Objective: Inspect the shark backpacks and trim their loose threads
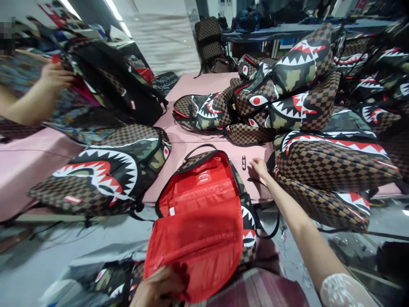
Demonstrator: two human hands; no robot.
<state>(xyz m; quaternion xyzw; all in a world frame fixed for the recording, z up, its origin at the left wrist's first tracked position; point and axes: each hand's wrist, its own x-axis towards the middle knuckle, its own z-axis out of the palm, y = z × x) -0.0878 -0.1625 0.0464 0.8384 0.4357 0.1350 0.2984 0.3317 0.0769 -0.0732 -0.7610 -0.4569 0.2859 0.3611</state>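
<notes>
An unzipped backpack with a red lining [198, 226] lies in front of me at the table's edge, its flap folded down toward my lap. My left hand [162, 283] has its fingers curled at the lower left edge of that red flap. On the pink table, my right hand [259, 167] reaches out beside a small dark metal tool [243, 163], with a narrow gap between them. The fingertips of this hand are close together, and whether anything small is between them cannot be made out. A black strap lies just below it.
A shark-mouth backpack [99, 175] lies at the left on the pink table [188, 89]. Checkered backpacks are piled at the back centre [287, 85] and right [335, 162]. Another person's hand [56, 79] holds a black backpack [118, 81] at the upper left.
</notes>
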